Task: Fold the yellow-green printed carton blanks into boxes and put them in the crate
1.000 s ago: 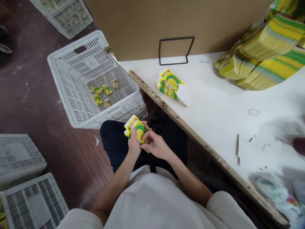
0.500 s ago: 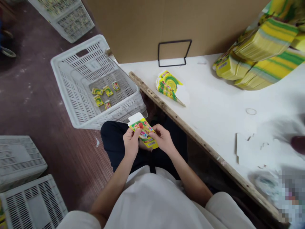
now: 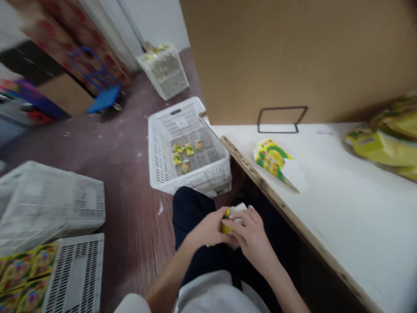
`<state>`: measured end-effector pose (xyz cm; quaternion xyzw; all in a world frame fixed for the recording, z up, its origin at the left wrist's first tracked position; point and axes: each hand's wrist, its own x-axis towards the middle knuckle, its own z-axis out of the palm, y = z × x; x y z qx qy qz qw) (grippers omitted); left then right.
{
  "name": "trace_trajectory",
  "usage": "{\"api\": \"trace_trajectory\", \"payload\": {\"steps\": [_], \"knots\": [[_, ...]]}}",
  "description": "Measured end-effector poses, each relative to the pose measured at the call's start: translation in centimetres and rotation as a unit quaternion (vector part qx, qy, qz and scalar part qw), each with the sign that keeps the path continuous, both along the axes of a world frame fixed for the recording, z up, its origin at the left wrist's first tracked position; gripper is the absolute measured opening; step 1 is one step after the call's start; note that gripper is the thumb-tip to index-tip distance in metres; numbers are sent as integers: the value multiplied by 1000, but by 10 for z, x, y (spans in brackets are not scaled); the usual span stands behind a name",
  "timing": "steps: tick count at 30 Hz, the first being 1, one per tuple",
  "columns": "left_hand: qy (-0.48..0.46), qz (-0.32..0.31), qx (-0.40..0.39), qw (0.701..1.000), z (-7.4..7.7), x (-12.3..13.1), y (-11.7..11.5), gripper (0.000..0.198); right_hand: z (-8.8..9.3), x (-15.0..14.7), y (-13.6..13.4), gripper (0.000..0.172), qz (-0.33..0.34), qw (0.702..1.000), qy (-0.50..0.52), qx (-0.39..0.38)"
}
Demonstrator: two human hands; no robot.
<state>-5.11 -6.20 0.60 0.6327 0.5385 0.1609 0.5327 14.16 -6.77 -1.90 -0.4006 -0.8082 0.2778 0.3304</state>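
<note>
hands (image 3: 211, 227) (image 3: 253, 231) wrapped closer around the yellow box (image 3: 225, 228), now mostly covered, blue trolley (image 3: 104, 100) newly in view

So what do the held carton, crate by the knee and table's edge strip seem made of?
Carton: likely card, yellow and white faces, finish blurred. Crate: probably matte plastic, regularly slotted. Edge strip: apparently dull wood, brown with dark spots.

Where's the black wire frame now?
Head view, right of centre: the black wire frame stands on the white table, between the cardboard panel and the small carton pile.

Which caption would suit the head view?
Left hand and right hand hold a yellow carton near a white plastic crate holding five small cartons.
</note>
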Motion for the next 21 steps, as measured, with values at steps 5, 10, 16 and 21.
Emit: {"api": "trace_trajectory", "payload": {"steps": [5,10,16,21], "knots": [[44,94,72,992,-11,17,-9,88,-37,0,6,80,-226,939,198,-170],[52,81,146,985,-18,35,-20,80,-44,-5,4,73,-190,845,286,-410],[41,89,103,990,-15,40,-21,71,-25,-6,-2,63,-116,874,280,-379],[58,126,91,986,-14,39,-13,88,-28,-8,-3,55,-70,931,205,-293]]}}
